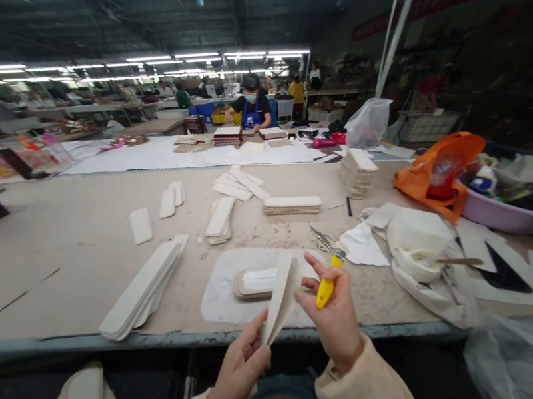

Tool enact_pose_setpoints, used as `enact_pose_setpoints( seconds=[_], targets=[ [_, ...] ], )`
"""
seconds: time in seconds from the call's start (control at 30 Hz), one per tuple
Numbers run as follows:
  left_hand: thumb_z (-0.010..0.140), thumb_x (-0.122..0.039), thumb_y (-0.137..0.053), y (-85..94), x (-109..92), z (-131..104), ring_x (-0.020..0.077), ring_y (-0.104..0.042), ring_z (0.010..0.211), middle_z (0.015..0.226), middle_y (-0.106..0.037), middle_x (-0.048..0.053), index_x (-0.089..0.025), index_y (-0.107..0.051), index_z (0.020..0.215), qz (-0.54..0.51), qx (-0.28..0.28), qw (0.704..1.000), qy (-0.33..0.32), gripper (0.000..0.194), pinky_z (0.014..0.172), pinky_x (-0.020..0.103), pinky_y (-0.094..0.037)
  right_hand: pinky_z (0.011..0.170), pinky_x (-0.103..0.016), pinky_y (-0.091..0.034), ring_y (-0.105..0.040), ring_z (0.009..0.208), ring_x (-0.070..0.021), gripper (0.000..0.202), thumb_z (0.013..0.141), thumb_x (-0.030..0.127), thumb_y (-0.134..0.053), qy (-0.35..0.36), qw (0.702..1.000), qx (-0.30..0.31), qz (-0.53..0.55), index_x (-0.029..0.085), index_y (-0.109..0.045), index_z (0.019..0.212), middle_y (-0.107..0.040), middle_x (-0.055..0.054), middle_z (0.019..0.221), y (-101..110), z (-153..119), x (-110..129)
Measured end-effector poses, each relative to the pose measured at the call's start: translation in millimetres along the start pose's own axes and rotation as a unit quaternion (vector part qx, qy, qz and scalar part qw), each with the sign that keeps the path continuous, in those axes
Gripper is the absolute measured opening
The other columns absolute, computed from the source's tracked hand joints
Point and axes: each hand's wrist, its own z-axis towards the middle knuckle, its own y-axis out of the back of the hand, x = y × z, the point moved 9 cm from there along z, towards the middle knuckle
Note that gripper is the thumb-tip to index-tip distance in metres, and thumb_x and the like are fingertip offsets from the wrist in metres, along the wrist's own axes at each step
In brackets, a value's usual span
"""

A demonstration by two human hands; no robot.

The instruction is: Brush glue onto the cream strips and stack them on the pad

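Two off-white strips (pixel 280 293) stand upright above the table edge, parted at the top like a leaflet. My left hand (pixel 243 364) pinches their lower end. In my right hand (pixel 336 315) is a brush with a yellow handle (pixel 327 289), its bristle end pointing away from me; the fingers of this hand also reach toward the right side of the strips, and I cannot tell whether they touch. Just behind the strips, a stack of rounded pieces (pixel 256 281) with a white top lies on a pale mat (pixel 220 300).
Left of the mat lie fanned long strips (pixel 143 291). Smaller pieces (pixel 220 219) and a strip stack (pixel 292 205) sit behind it. Scissors (pixel 323 239), a white tub (pixel 419 240) with a stick, an orange bag (pixel 433 172) and a purple basin (pixel 502 213) are rightward. A co-worker (pixel 253 110) sits opposite.
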Motion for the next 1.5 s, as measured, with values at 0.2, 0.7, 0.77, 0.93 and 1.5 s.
enact_pose_setpoints(
  seconds=[0.2,0.7,0.77,0.93,1.5],
  targets=[
    [0.084,-0.049,-0.057,10.3,-7.6,-4.5,0.0277,-0.062,0.104,0.115,-0.067,0.014,-0.014,-0.054,0.132,0.010,0.002,1.000,-0.001,0.059,0.094,0.039,-0.046,0.068,-0.022,-0.054,-0.062,0.071,-0.0073,0.051,0.060,0.015,-0.080,-0.023,1.000,0.013,0.007,0.025,-0.039,0.089,-0.064,-0.002,0.117,9.3,-0.1,-23.0],
    [0.078,-0.046,-0.056,186.5,-112.8,38.1,0.0380,-0.042,0.131,0.136,-0.053,0.019,-0.015,-0.062,0.116,0.635,-0.240,0.729,-0.089,0.050,0.110,0.053,-0.029,0.069,-0.023,-0.050,-0.065,0.082,-0.0112,0.049,0.059,0.013,-0.073,0.034,0.976,-0.184,0.113,0.026,-0.034,0.086,-0.064,0.008,0.082,62.9,24.7,-4.3],
    [0.079,-0.049,-0.057,156.6,-104.9,35.9,0.0342,-0.039,0.134,0.142,-0.047,0.016,-0.018,-0.058,0.124,0.545,-0.223,0.797,-0.135,0.054,0.111,0.050,-0.030,0.071,-0.026,-0.051,-0.065,0.084,-0.0128,0.047,0.062,0.015,-0.071,0.038,0.976,-0.182,0.111,0.026,-0.032,0.087,-0.064,0.007,0.083,57.7,24.1,-5.9],
    [0.081,-0.048,-0.061,58.6,-18.6,34.8,0.0213,-0.064,0.089,0.105,-0.069,0.009,-0.019,-0.062,0.113,0.171,-0.034,0.984,0.035,0.044,0.076,0.031,-0.053,0.072,-0.030,-0.051,-0.065,0.087,-0.0156,0.047,0.065,0.018,-0.070,0.042,0.978,-0.177,0.101,0.027,-0.029,0.087,-0.064,0.005,0.088,48.4,22.3,-6.3],
    [0.064,-0.041,-0.074,85.3,-34.4,89.2,0.0100,-0.051,0.053,0.059,-0.055,-0.007,-0.018,-0.055,0.089,0.274,-0.122,0.953,0.035,0.039,0.053,0.021,-0.039,0.067,-0.033,-0.049,-0.059,0.064,-0.0161,0.042,0.067,0.044,-0.073,0.051,0.942,-0.190,-0.271,0.024,-0.040,0.084,-0.061,0.002,0.074,115.0,34.5,-34.6]
  ],
)
